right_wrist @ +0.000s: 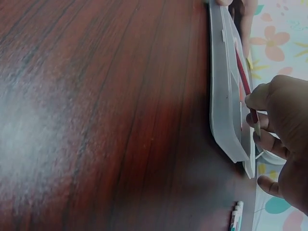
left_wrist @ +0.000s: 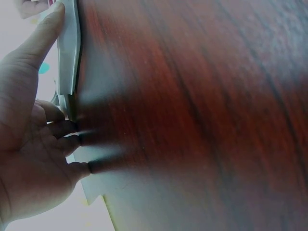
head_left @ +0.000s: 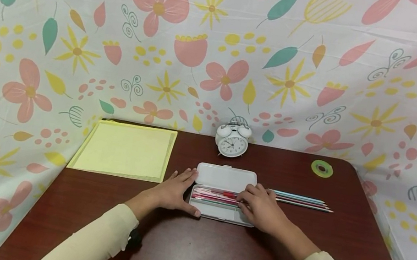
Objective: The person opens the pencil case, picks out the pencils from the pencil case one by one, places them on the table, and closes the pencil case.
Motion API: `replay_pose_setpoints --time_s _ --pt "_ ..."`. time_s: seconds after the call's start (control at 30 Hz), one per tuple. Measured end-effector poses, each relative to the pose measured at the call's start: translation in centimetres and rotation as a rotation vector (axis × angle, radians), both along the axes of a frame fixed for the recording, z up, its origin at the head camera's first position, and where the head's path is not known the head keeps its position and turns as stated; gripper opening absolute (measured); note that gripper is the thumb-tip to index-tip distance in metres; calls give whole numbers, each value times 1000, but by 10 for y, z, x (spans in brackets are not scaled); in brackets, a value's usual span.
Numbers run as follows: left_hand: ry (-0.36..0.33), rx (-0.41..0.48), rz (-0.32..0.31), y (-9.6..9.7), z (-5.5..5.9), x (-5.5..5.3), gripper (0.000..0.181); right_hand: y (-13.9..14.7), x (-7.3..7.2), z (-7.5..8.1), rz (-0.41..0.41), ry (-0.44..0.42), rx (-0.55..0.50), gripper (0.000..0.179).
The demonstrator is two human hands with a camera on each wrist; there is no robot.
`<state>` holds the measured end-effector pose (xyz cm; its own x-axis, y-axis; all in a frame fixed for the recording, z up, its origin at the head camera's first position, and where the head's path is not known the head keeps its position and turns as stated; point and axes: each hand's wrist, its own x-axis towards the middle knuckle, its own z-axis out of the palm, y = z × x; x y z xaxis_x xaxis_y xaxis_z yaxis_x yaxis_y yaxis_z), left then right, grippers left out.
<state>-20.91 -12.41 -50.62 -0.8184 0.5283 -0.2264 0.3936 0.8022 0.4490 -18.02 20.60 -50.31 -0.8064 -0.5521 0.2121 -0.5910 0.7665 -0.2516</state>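
Note:
A white pencil case (head_left: pixel 215 211) lies open on the table, its lid folded back toward the clock. Several red and pink pencils (head_left: pixel 209 194) lie in its rear compartment. My left hand (head_left: pixel 171 192) rests at the case's left end, fingers spread and straight, with the thumb (left_wrist: pixel 45 33) against the front corner. Over the right end is my right hand (head_left: pixel 267 212), pinching a red pencil (right_wrist: pixel 244 77) near its pale tip between thumb and fingers. That pencil slants down into the case.
Several more pencils (head_left: pixel 302 202) lie side by side right of the case. A white alarm clock (head_left: pixel 233 143) stands behind it. Yellow sheets or folders (head_left: pixel 125 150) lie at the back left, and a green tape roll (head_left: pixel 322 168) at the back right, before a floral cloth.

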Motion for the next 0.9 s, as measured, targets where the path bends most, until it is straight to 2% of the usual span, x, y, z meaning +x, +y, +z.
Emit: replay_pose_setpoints --time_s 0.5,0.9 --pt "8 -11 -5 0 -2 -1 138 -20 -6 -4 -16 37 11 8" --pt "18 -13 -12 -1 -2 -1 137 -47 -9 -6 24 158 37 7"
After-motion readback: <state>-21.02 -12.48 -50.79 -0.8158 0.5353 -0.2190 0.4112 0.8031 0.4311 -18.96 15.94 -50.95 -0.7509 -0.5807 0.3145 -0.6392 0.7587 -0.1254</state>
